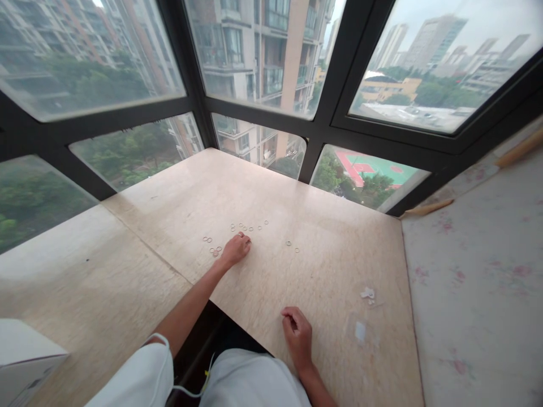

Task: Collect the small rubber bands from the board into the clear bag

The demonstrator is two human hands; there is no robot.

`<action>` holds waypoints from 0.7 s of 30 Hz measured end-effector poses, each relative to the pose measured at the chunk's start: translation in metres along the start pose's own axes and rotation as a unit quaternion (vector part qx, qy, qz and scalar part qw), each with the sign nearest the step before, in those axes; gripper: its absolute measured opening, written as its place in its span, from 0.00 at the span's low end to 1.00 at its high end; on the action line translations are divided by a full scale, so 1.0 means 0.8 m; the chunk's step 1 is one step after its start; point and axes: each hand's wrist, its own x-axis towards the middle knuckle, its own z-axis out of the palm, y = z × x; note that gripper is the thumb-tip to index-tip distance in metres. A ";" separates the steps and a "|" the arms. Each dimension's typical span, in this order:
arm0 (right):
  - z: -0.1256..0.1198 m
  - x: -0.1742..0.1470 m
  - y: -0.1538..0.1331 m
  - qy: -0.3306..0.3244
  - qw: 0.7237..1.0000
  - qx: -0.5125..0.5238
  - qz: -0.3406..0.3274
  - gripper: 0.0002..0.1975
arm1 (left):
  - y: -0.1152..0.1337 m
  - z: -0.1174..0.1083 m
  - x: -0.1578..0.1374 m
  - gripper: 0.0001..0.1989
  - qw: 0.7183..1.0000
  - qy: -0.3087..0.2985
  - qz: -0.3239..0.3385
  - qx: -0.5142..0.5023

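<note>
Here your left hand [236, 249] is stretched far out over the beige tabletop [322, 265] and lies among the small rings [248, 228] that are scattered there. The fingers are curled down onto the surface, close together; I cannot tell whether they pinch one ring or only touch the stone. Some rings lie just beyond the fingertips, some just left of the hand, and two more rings [292, 246] lie apart to the right. Your right hand [297, 333] rests near you on the tabletop, loosely bent, the fingers half curled, and it holds nothing that I can see. To the right of it lie small white scraps [367, 294]. At the near left corner stands a white box [25, 353]. On the far right lies a flowered mattress [479, 271]. Behind the tabletop the dark window frame [322, 127] rises.
</note>
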 end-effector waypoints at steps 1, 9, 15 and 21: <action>0.000 0.000 0.001 -0.003 1.000 -0.003 0.000 0.09 | -0.018 -0.007 -0.004 0.11 0.999 0.017 -0.038 0.017; 0.004 -0.003 0.002 -0.021 1.000 -0.023 0.007 0.10 | -0.089 -0.026 -0.045 0.12 0.980 0.081 -0.180 -0.006; -0.007 0.036 -0.005 -0.058 0.995 -0.005 0.078 0.11 | -0.102 -0.027 -0.065 0.14 0.958 0.188 -0.214 0.042; -0.013 0.152 0.001 0.002 0.998 -0.028 0.052 0.16 | -0.100 -0.020 -0.071 0.13 0.948 0.202 -0.242 0.052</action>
